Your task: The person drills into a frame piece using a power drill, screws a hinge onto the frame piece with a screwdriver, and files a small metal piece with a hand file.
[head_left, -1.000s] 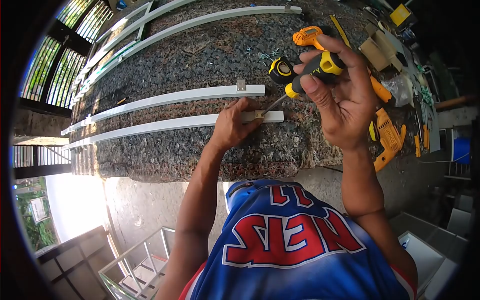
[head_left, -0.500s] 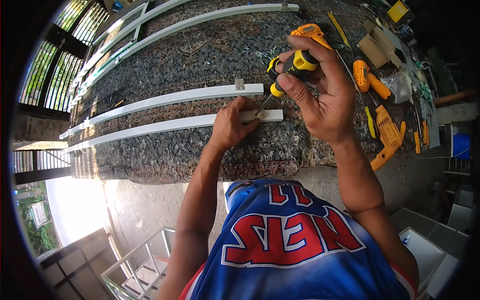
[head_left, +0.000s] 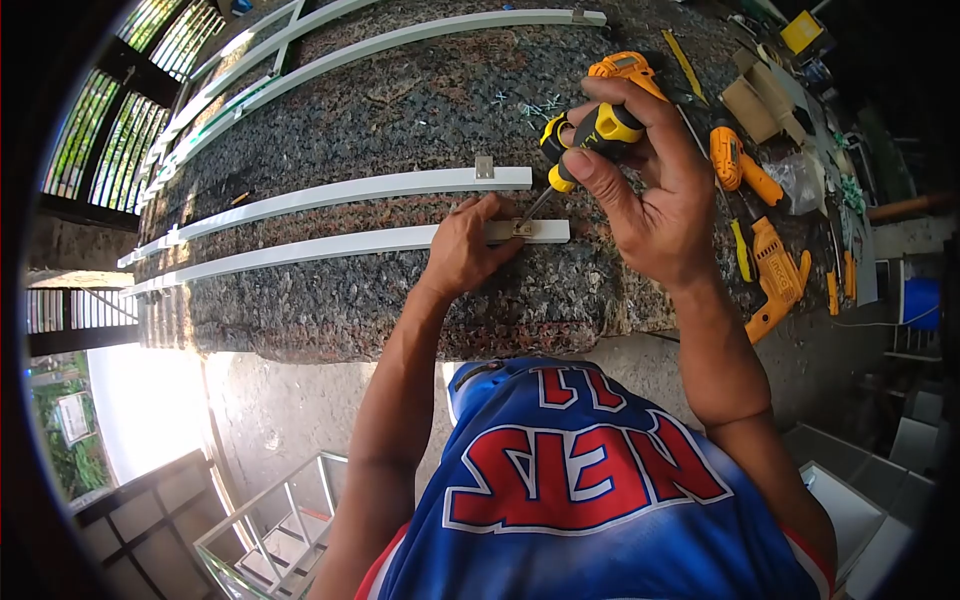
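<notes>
My left hand (head_left: 463, 247) grips the nearer white bar (head_left: 350, 245) close to its right end, fingers at a small metal bracket (head_left: 524, 229). In my right hand (head_left: 655, 190) is a yellow-and-black screwdriver (head_left: 610, 122), its handle between thumb and fingers. The shaft slants down to the left, with its tip at the bracket. A second white bar (head_left: 350, 191) lies behind, carrying another bracket (head_left: 484, 167). Partly hidden behind the screwdriver and my fingers is a black-and-yellow tape measure (head_left: 551, 138).
Small screws (head_left: 543, 106) lie beyond the tape measure. Orange drills (head_left: 727, 158) and a yellow corded drill (head_left: 777, 270) are on the right, near an open cardboard box (head_left: 755, 100). More white bars (head_left: 430, 33) stretch across the far side of the dark rough table (head_left: 400, 100).
My right hand and the screwdriver handle have moved left from their position one second ago, making the shaft steeper. My left hand stays on the bar.
</notes>
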Tool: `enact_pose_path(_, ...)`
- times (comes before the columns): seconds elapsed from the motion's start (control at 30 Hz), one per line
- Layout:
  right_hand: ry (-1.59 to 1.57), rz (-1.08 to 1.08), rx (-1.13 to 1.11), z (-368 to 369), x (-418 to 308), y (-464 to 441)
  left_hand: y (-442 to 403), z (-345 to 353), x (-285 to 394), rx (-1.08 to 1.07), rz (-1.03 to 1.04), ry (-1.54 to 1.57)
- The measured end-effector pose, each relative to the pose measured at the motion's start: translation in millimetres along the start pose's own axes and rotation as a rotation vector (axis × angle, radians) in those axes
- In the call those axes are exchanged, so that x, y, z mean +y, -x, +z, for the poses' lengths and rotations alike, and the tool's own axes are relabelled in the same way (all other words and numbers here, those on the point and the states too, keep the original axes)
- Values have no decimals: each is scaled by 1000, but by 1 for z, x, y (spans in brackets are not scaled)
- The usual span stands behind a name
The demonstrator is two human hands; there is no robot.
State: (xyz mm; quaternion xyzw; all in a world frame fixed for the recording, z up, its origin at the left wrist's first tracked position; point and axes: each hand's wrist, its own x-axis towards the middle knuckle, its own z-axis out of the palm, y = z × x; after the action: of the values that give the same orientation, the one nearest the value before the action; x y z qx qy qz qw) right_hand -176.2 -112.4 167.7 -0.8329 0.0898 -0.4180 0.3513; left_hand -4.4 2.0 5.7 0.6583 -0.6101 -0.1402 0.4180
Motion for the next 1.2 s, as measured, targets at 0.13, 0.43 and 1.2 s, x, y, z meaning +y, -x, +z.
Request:
enact_pose_path(0.13, 7, -290, -236, -7, -6, -4, 0, 1, -2, 6, 10, -10)
enact_pose_path(0.43, 597, -47, -118, 0, -27, -17, 2, 2, 1, -8, -85, 83)
enact_pose_path(1.2, 345, -302, -755, -17, -32, -77, -3, -4, 10, -55, -147, 81)
